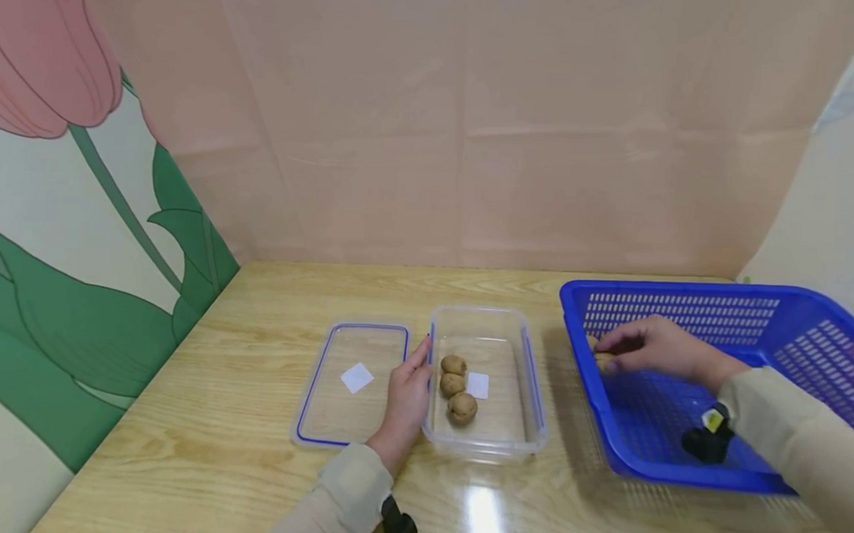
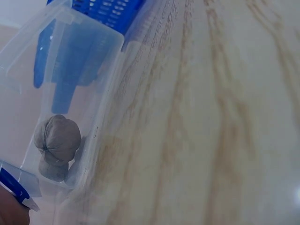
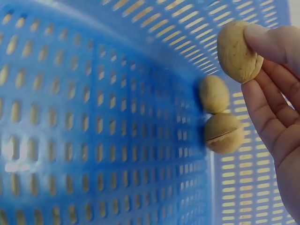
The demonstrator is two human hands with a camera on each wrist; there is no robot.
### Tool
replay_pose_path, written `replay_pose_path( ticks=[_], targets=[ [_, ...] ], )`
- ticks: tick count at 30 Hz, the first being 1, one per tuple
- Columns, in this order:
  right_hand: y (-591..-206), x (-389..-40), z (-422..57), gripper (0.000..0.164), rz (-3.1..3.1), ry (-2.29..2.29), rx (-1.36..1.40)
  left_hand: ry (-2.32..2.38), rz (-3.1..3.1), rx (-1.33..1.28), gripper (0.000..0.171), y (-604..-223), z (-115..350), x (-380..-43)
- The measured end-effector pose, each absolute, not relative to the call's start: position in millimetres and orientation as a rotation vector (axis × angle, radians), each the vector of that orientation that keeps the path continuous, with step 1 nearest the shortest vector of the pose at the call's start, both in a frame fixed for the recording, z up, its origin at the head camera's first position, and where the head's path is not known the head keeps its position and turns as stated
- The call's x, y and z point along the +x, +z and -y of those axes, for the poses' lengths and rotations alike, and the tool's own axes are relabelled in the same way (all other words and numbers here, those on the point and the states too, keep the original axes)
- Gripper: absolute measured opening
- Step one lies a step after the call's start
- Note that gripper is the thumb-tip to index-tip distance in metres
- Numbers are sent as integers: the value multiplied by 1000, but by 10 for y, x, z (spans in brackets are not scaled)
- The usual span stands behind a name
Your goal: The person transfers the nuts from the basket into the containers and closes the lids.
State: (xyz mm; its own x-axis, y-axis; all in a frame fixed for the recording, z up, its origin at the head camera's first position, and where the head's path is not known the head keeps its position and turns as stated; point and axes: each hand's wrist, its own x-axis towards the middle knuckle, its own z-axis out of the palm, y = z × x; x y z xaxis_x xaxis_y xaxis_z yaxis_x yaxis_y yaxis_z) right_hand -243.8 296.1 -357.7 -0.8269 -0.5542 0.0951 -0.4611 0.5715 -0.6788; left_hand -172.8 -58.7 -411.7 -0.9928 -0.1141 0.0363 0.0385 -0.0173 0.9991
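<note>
on woodgrain table [image 1: 203,415], basket [image 1: 648,419] before pink sheet [image 1: 467,127]

Tulip mural [image 1: 100,310] at left; pinkish backdrop [image 1: 460,126], perhaps cloth.

The left sleeve [image 1: 337,495], at seven o'clock in the head view, and the right sleeve [image 1: 791,452], at four o'clock, are plain beige. Beside them show a round-ended black left wrist camera [image 1: 400,526] and a black right wrist camera [image 1: 703,446] bearing a yellow-and-white marking [image 1: 713,420].

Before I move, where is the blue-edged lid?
In the head view, the lid lies on the table, just left of the clear container and the left hand.
</note>
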Motion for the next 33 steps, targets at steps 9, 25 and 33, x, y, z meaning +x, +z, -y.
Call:
replay_pose_path(
  ticks=[9, 25, 33],
  targets=[
    [-3432, -2426, -2981, 24, -2639, -1344, -760, -2147, 2117, 63, 44, -4127, 587, -1726],
    [-3244, -2455, -2862, 34, -2314, -1926, -713, -2159, 2094, 55, 44, -4109, 577, -1704],
    [-3012, -2432, -2531, 28, -2142, -2115, -542, -2149, 2107, 51, 45, -4118, 577, -1710]
  ],
)
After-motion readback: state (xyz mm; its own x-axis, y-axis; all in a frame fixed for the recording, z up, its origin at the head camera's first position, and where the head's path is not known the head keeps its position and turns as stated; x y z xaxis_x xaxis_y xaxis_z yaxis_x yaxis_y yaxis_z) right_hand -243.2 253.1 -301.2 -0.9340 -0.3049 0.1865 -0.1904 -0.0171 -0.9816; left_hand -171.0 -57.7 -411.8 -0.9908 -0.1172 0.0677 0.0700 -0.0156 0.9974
